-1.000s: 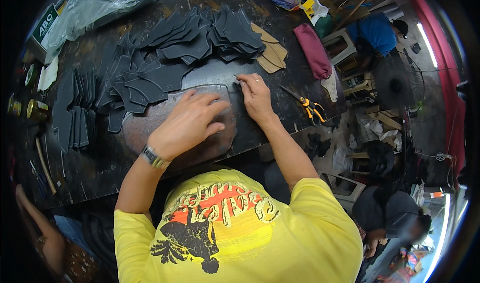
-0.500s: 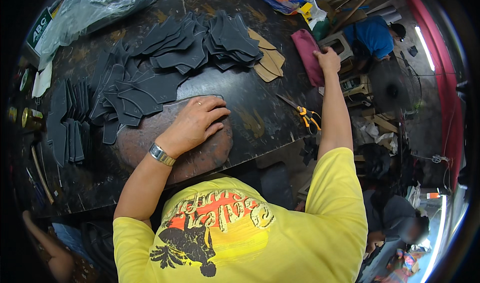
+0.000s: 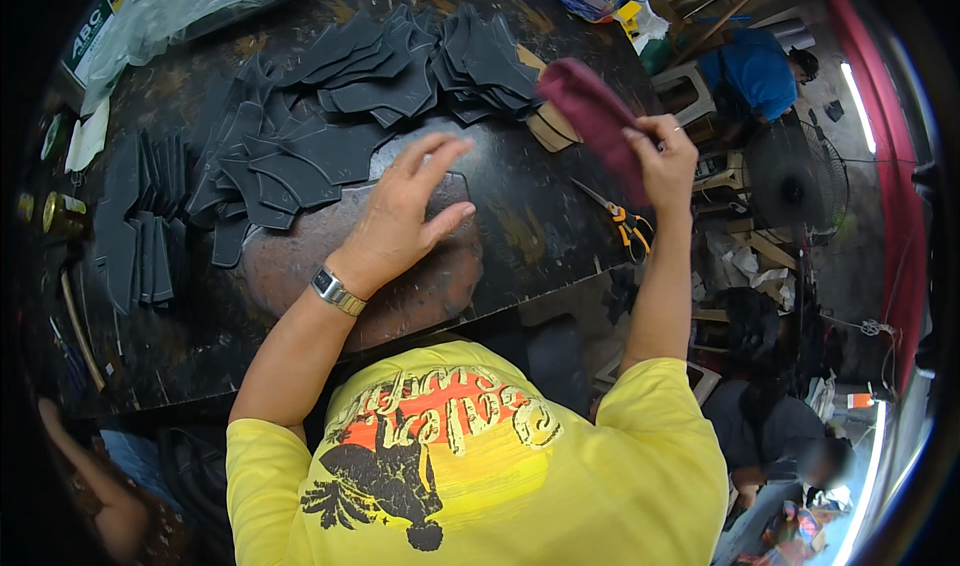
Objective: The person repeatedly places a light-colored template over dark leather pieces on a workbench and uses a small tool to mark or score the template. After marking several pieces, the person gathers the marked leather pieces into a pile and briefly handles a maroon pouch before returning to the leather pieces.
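Note:
My right hand [image 3: 665,161] pinches one end of a maroon piece, perhaps folded cloth [image 3: 592,111], and holds it above the table's right side. The piece is smeared by motion and partly covers the tan pieces [image 3: 550,131] behind it. Fingers apart and thumb out, my left hand [image 3: 405,211] hovers over a worn brown slab [image 3: 425,286] at the table's near edge and holds nothing. Black cut pieces [image 3: 385,76] lie in overlapping heaps beyond and left of the slab. Scissors with orange-and-black handles [image 3: 628,226] rest just left of my right forearm.
Clear plastic sheeting [image 3: 190,16] covers the far left of the dark table [image 3: 520,236]. A jar [image 3: 64,213] stands at the left edge. Beyond the right side are a black fan [image 3: 795,186] and a person in blue [image 3: 750,71]. Other people sit at lower right and lower left.
My right hand has lifted the maroon piece off the table's right edge and swung it left over the tan pieces. My left hand has risen off the slab, fingers spreading.

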A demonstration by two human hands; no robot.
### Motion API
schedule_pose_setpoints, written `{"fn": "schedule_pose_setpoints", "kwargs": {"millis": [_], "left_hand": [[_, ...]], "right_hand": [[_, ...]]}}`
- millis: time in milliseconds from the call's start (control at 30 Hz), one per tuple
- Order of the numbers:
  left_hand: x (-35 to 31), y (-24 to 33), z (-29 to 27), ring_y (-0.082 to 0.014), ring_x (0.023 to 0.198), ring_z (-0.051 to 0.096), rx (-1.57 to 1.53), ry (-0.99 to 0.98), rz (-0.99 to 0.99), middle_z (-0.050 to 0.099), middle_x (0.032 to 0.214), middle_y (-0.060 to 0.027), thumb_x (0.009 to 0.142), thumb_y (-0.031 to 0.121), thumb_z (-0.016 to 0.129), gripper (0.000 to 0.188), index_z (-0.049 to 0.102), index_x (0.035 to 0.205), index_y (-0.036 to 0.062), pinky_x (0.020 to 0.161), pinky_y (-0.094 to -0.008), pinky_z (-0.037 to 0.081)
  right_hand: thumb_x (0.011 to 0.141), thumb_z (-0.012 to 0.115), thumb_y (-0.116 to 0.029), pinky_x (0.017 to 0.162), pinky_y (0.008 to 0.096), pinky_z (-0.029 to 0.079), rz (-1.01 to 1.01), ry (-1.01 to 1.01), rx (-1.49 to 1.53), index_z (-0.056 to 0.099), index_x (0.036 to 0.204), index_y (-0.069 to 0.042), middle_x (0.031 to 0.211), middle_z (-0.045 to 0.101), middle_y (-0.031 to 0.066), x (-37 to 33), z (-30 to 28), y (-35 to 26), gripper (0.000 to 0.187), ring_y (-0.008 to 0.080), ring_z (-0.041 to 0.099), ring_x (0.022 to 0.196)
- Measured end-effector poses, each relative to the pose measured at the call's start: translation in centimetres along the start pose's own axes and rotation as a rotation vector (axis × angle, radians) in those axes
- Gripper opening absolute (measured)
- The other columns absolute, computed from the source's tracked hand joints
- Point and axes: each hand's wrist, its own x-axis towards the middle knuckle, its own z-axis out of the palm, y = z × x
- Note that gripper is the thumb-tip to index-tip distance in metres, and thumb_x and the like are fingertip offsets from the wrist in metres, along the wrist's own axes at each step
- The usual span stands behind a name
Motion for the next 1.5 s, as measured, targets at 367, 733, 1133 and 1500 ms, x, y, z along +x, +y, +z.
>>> {"fn": "schedule_pose_setpoints", "kwargs": {"millis": [367,733,1133,1500], "left_hand": [[0.4,-1.1,-0.3,-0.0322,0.105,0.069,-0.058,-0.054,-0.089,0.067,0.117,-0.0135,0.089,0.007,0.076,0.034,0.068,0.122,0.0059,0.090,-0.0384,0.055],[0.3,-0.7,0.0,-0.0280,0.100,0.068,-0.057,-0.040,-0.089,0.068,0.106,-0.0122,0.092,0.003,0.072,0.022,0.066,0.114,0.0022,0.091,-0.0348,0.053],[0.4,-0.8,0.0,-0.0327,0.100,0.069,-0.145,-0.054,-0.081,0.068,0.107,-0.0138,0.091,0.002,0.072,0.022,0.065,0.113,0.0026,0.087,-0.0384,0.054],[0.2,-0.8,0.1,-0.0245,0.098,0.067,-0.124,-0.054,-0.091,0.067,0.108,-0.0105,0.093,0.000,0.071,0.021,0.066,0.113,0.0021,0.089,-0.0331,0.053]], "right_hand": [[0.075,0.086,-0.008,0.083,0.0332,0.050,-0.003,-0.364,0.124,0.076,0.100,-0.003,0.092,0.070,0.0064,-6.6,2.3,-5.9,0.027,0.0218,0.063,0.092],[0.079,0.079,0.005,0.076,0.0254,0.051,0.530,-0.524,0.312,0.071,0.116,-0.001,0.083,0.066,-0.0007,-8.9,-1.8,-0.9,0.038,0.0078,0.060,0.079],[0.087,0.072,0.004,0.075,0.0214,0.048,0.555,-0.447,0.657,0.072,0.108,-0.002,0.093,0.069,-0.0028,-8.6,-2.7,-0.3,0.022,0.0052,0.062,0.083],[0.090,0.077,-0.007,0.060,0.0190,0.035,0.749,-0.537,0.738,0.071,0.115,-0.005,0.084,0.064,-0.0049,-9.7,-2.3,1.5,0.027,0.0030,0.052,0.069]]}}
